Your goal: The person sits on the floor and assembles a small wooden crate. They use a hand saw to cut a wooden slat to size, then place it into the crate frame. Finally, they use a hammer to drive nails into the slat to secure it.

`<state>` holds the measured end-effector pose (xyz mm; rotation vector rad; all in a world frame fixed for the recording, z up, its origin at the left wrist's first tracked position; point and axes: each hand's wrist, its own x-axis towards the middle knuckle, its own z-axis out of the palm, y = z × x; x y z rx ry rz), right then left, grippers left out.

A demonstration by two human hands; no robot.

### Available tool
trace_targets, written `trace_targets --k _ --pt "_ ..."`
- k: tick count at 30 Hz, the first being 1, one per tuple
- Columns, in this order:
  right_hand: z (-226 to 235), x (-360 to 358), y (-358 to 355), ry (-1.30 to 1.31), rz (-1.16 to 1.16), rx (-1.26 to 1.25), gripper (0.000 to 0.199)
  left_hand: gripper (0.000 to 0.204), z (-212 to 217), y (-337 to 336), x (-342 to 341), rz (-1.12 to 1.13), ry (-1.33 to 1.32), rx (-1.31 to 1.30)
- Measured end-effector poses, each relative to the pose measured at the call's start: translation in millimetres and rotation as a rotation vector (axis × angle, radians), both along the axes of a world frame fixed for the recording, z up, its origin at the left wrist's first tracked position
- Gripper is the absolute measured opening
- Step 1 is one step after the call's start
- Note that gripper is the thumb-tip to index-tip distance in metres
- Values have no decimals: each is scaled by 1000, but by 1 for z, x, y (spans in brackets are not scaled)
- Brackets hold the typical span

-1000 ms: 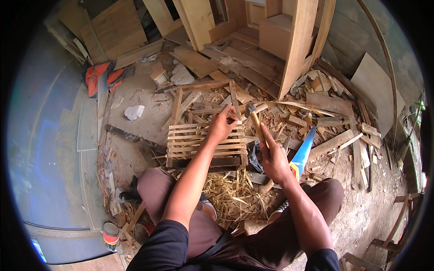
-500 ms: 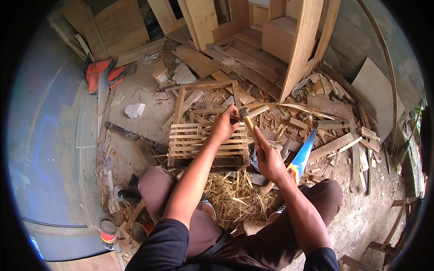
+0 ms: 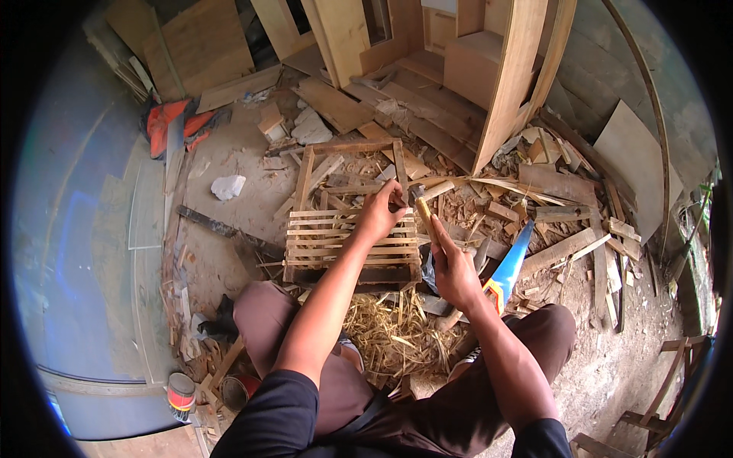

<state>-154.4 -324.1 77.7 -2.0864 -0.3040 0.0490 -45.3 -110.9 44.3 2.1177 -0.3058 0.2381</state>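
Observation:
A wooden frame [image 3: 304, 179] lies on the ground before my knees, with several thin slats [image 3: 313, 232] across its near half. My left hand [image 3: 379, 212] is at the frame's right side, just beyond the farthest slat. Its thumb and fingers are pinched together; what they hold is too small to make out. In my right hand [image 3: 456, 273] is a hammer [image 3: 423, 211], gripped by its light wooden handle. The hammer's dark head is raised close beside my left fingertips, and I see a small gap between them.
A handsaw [image 3: 510, 263] with a blue blade and orange handle stands tilted by my right forearm. Wood shavings [image 3: 389, 328] heap between my feet. Offcuts [image 3: 561, 248] litter the right side; a tall wooden cabinet [image 3: 504, 99] stands behind. Tins [image 3: 182, 393] sit at lower left.
The hammer head has shifted slightly to the right, away from my left fingertips. My left hand keeps its pinch in nearly the same place.

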Motion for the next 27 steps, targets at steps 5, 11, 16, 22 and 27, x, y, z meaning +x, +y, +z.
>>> trace_targets --k 5,11,16,22,27 --pt "11 -5 7 -107 -19 89 63 33 -4 4 1 -26 -129 59" --pt "-4 0 2 -41 18 -10 62 31 -5 2 1 -9 10 -39" --pt "11 -6 5 -48 -17 24 61 28 -2 3 1 12 -109 75" --pt "9 -3 5 -22 -63 -17 57 29 -6 2 3 2 37 -44" --pt "19 1 5 64 -86 31 55 30 -12 22 11 -72 21 12"
